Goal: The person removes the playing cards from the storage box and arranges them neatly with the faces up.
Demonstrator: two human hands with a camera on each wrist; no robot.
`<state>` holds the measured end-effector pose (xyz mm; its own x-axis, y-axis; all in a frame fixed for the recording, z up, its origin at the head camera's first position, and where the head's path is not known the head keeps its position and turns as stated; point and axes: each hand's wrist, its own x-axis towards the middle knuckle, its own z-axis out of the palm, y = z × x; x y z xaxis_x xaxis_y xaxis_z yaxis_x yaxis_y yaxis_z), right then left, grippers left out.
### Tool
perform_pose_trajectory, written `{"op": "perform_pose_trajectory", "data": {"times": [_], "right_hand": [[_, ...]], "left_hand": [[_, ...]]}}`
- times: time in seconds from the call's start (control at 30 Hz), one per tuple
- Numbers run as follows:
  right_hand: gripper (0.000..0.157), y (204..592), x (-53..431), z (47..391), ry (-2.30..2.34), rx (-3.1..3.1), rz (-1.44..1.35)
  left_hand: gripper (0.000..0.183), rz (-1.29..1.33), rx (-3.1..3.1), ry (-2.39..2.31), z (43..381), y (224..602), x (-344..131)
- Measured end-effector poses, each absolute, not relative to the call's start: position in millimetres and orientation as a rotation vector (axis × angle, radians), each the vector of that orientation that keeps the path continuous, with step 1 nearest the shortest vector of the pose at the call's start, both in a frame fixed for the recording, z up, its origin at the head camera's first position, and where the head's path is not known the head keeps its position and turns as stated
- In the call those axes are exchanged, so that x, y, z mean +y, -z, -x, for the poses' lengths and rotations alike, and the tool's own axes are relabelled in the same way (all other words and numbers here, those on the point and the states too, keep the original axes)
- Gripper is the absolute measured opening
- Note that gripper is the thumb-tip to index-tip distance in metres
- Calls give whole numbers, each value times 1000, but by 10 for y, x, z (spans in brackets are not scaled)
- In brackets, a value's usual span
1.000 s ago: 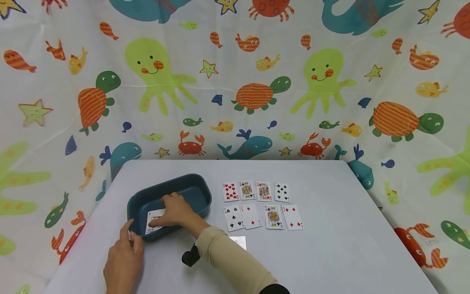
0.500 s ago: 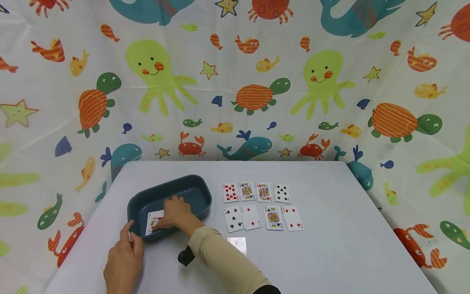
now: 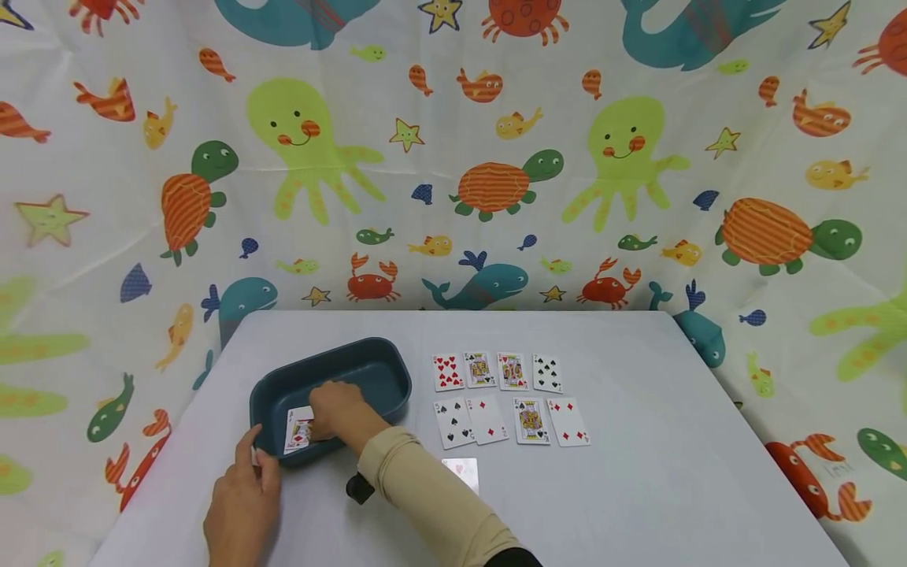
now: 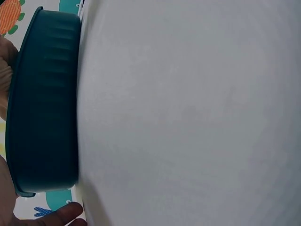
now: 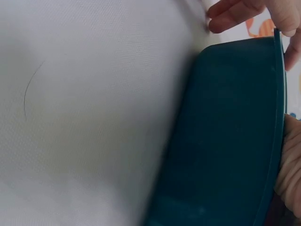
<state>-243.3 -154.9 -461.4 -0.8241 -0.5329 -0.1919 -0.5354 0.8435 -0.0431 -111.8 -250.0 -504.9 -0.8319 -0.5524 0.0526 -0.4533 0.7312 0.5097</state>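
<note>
A dark teal plastic tub (image 3: 262,394) stands at the left of the white table, and its outer wall (image 4: 44,99) fills the left of the left wrist view. My left hand (image 3: 241,504) holds the tub's near left corner, with the thumb and a finger at the rim. My right hand (image 3: 338,409) reaches down into the tub; its fingertips are hidden, so whether they hold anything does not show. Beside it, at the tub's left end, lies a face-up face playing card (image 3: 298,429).
Two rows of face-up playing cards lie right of the tub, including a hearts card (image 3: 448,372) and a king (image 3: 531,421). Another card (image 3: 462,472) lies partly behind the right sleeve. A cloth printed with sea animals (image 3: 489,189) hangs behind the table.
My right hand has shifted a little to the right inside the tub, uncovering more of the face card. The left hand keeps its place at the corner.
</note>
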Motion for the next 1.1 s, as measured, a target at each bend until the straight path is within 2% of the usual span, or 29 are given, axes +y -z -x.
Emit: {"op": "perform_pose_trajectory", "data": {"times": [0.33, 0.87, 1.1], "right_hand": [[29, 4575, -1538, 2451, -152, 2820, 980], [47, 4686, -1484, 2530, -156, 2849, 1067], [38, 4673, -1522, 2540, -206, 2774, 1126]], "left_hand": [[51, -783, -2723, 721, 1104, 5048, -2514], [52, -807, -2730, 713, 1116, 5054, -2518], [53, -804, -2741, 717, 1115, 5043, -2520]]}}
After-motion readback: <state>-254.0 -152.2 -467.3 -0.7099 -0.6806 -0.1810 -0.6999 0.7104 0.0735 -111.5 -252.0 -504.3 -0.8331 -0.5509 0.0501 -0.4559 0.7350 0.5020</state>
